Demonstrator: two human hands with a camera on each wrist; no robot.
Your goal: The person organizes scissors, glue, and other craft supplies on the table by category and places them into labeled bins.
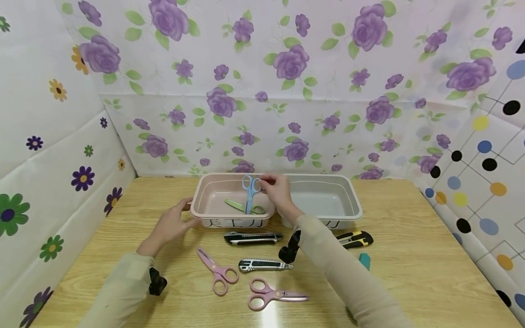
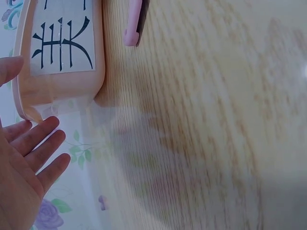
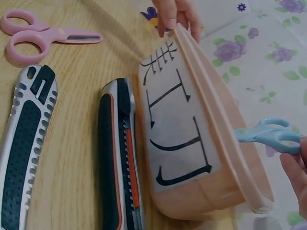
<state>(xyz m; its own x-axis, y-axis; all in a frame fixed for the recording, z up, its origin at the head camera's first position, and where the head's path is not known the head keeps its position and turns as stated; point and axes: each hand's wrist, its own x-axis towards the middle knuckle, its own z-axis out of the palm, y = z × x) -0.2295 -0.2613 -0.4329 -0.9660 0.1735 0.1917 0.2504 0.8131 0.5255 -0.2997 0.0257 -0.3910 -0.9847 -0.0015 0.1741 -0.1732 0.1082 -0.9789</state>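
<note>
Over the pink bin [image 1: 221,217], my right hand [image 1: 280,193] pinches light-blue scissors [image 1: 249,200] by one handle loop, blades pointing down inside the bin. In the right wrist view, the handles of the blue scissors [image 3: 273,134] show above the bin's rim, with fingertips at one loop. Green scissors [image 1: 234,205] lie on the bin's floor. At the bin's left end rests my left hand [image 1: 170,226]. Its fingers [image 2: 36,139] look mostly straight in the left wrist view, the tips touching the rim, with the thumb at the front side.
A grey bin [image 1: 320,200] stands right of the pink one. In front lie a black utility knife [image 1: 253,238], a silver-and-black knife [image 1: 262,265], pink scissors [image 1: 217,269], more pink scissors [image 1: 272,295] and a yellow-and-black knife [image 1: 356,239]. My right sleeve partly covers a teal object [image 1: 364,261].
</note>
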